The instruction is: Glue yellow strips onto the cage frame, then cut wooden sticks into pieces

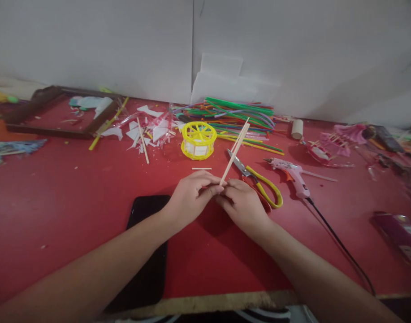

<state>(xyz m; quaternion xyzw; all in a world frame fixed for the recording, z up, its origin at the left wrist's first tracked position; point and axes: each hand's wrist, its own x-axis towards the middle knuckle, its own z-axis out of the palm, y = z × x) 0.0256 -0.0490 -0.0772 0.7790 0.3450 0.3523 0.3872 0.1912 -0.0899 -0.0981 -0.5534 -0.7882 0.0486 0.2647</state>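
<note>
My left hand [195, 193] pinches thin wooden sticks [235, 155] between thumb and fingers; they slant up and to the right. My right hand [242, 204] meets it, with curled fingers closed at the sticks' lower ends, which are hidden. Just beyond my hands, a short piece of stick [201, 168] lies on the red table [198, 269]. Behind it stands a round yellow frame [198, 140] with a spoked top and small upright posts. Scissors [255, 176] with yellow and orange handles lie beside my right hand, partly covered by it.
A black phone [143, 264] lies under my left forearm. To the right are a pink glue gun [292, 175] with a black cord and a purple case [396, 235]. Pipe cleaners [239, 112], paper scraps [158, 130] and a dark wooden frame [50, 131] line the back.
</note>
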